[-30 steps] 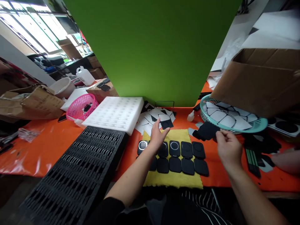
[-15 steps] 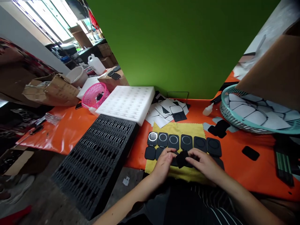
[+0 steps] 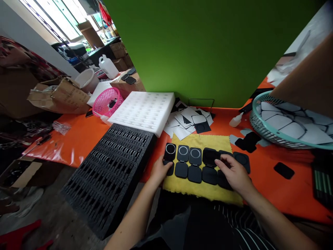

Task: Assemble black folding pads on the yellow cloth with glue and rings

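Observation:
A row of black folding charger-like pads lies opened out on a yellow cloth (image 3: 203,139); pale rings show on the upper panels of the left ones. My left hand (image 3: 159,169) grips the lower left edge of the leftmost folding pad (image 3: 170,150), its thumb over the lower panel. A thin black square piece (image 3: 209,156) lies over the upper panel of the fourth pad, covering its ring. My right hand (image 3: 232,172) pinches that piece at its right edge, thumb and forefinger close together. Beneath this hand, the pads farther right are partly hidden.
A black slotted foam tray (image 3: 104,180) holding several thin parts stands left, beside a white foam block (image 3: 143,111). Cut sheets (image 3: 182,121) lie behind the cloth. At right are a squeeze bottle (image 3: 236,120), a teal basket (image 3: 281,133) and loose black pieces (image 3: 248,141).
My hands have moved apart. The left went left to the end pad; the right carried the black piece from in front of the row onto the fourth pad's upper panel.

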A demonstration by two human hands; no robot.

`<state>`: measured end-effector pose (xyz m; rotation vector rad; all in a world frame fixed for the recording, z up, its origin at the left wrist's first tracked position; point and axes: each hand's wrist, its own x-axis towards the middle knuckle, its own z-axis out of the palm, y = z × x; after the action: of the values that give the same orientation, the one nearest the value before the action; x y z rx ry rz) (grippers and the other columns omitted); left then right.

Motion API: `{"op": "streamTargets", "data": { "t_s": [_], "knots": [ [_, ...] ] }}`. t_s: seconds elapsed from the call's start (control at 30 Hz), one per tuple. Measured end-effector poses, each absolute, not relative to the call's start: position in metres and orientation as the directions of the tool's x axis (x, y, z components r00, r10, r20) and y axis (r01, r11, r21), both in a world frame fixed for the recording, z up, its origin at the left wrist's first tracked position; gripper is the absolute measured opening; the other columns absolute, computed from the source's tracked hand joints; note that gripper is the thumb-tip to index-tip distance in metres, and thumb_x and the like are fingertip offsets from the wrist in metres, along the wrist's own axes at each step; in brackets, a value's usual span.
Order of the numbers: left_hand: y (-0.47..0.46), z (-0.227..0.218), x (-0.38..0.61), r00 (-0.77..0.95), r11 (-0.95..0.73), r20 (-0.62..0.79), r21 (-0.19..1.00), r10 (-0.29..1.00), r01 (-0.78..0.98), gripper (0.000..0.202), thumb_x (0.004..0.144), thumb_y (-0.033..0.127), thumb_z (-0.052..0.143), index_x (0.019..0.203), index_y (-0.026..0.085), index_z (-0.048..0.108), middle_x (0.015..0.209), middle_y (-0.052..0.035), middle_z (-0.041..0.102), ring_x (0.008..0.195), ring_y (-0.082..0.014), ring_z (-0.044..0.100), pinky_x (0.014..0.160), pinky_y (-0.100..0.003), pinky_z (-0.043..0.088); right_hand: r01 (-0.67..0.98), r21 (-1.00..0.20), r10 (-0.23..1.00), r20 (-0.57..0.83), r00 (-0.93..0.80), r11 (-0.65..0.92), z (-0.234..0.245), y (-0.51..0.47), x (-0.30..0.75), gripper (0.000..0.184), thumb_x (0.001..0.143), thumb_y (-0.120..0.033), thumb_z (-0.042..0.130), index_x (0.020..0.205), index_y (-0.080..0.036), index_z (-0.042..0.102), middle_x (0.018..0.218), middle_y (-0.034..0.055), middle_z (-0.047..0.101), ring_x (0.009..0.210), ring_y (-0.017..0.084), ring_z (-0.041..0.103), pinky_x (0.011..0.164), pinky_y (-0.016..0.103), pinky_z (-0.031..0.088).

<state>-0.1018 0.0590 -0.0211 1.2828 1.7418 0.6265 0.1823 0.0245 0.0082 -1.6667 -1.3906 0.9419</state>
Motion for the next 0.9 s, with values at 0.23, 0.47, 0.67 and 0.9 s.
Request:
{"op": "streamTargets", "data": {
  "t_s": [0.23, 0.47, 0.67, 0.9],
  "knots": [
    [0.048, 0.013, -0.085, 0.145, 0.487, -0.489, 0.872, 0.86, 0.056, 0.04, 0.067, 0.03, 0.056, 0.104, 0.013, 0.052, 0.096, -0.0094, 0.063, 0.083, -0.0191, 0.06, 0.071, -0.028, 0.046, -0.102, -0.963, 0.96, -0.259, 0.106, -0.249, 0.009, 0.029, 0.182, 0.026, 0.072, -0.042, 0.059, 0.08, -0.019, 0.051, 0.073, -0.0014, 0.051, 0.063, 0.011, 0.048, 0.059, 0.023, 0.041],
    [0.025, 0.026, -0.017, 0.372, 0.583, -0.495, 0.794, 0.786, -0.175, 0.057, 0.055, 0.01, 0.054, 0.11, 0.019, 0.042, 0.088, -0.0026, 0.063, 0.069, -0.0131, 0.058, 0.057, -0.02, 0.042, -0.003, -0.97, 0.969, -0.241, -0.057, -0.242, 0.028, 0.031, 0.161, 0.024, 0.074, -0.039, 0.057, 0.069, -0.019, 0.046, 0.061, -0.005, 0.04, 0.058, 0.009, 0.041, 0.057, 0.022, 0.035],
    [0.015, 0.027, 0.002, 0.381, 0.567, -0.482, 0.81, 0.789, -0.15, 0.06, 0.058, 0.009, 0.054, 0.114, 0.023, 0.037, 0.09, -0.0005, 0.059, 0.064, -0.0098, 0.054, 0.054, -0.019, 0.042, -0.01, -0.97, 0.969, -0.243, -0.049, -0.244, 0.028, 0.025, 0.158, 0.022, 0.075, -0.039, 0.055, 0.071, -0.019, 0.046, 0.065, -0.0043, 0.042, 0.061, 0.01, 0.043, 0.059, 0.022, 0.037],
    [0.013, 0.032, 0.007, 0.377, 0.559, -0.479, 0.817, 0.793, -0.138, 0.058, 0.061, 0.008, 0.054, 0.115, 0.021, 0.037, 0.089, -0.0015, 0.058, 0.065, -0.0101, 0.053, 0.053, -0.018, 0.043, 0.069, -0.973, 0.974, -0.223, -0.033, -0.22, 0.021, 0.021, 0.16, 0.021, 0.075, -0.039, 0.054, 0.073, -0.019, 0.048, 0.067, -0.0025, 0.045, 0.063, 0.011, 0.043, 0.06, 0.024, 0.037]
  ]
}}
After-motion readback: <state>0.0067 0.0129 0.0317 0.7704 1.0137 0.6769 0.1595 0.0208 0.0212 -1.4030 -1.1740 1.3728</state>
